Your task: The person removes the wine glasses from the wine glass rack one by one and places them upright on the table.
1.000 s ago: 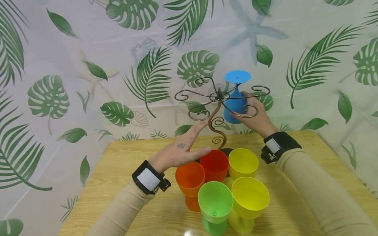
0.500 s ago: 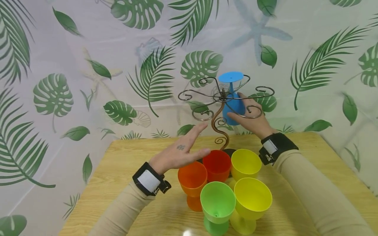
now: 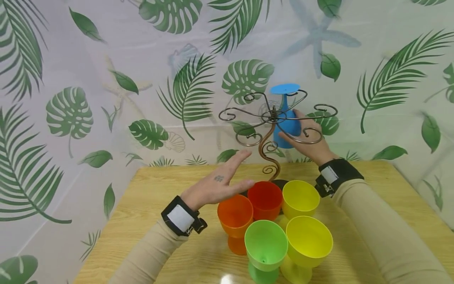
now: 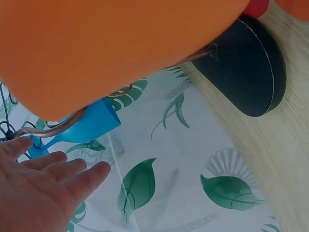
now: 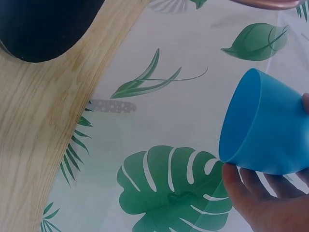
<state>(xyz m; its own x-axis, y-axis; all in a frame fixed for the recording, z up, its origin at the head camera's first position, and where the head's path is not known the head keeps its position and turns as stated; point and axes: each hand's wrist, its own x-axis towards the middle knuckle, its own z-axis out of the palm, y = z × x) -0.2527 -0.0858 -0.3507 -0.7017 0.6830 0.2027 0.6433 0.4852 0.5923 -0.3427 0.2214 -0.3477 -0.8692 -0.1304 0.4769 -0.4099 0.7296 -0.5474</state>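
A wire rack with several curled arms stands on a twisting copper-coloured stem. Behind its right-hand arms my right hand grips a blue plastic goblet by the bowl, upside down with its foot on top. In the right wrist view the fingers wrap the goblet's bowl near the rim. My left hand is left of the stem, fingers straight and thumb apart, holding nothing. Just below its thumb are an orange goblet and a red goblet, both upright.
A green goblet and two yellow goblets, one in front and one behind, stand upright close together before the rack. The rack's black base rests on the wooden table. A leaf-patterned cloth hangs behind.
The blue goblet has moved left, nearer the rack's centre, and slightly up, still in my right hand. My left fingertips now lie a little farther from the stem.
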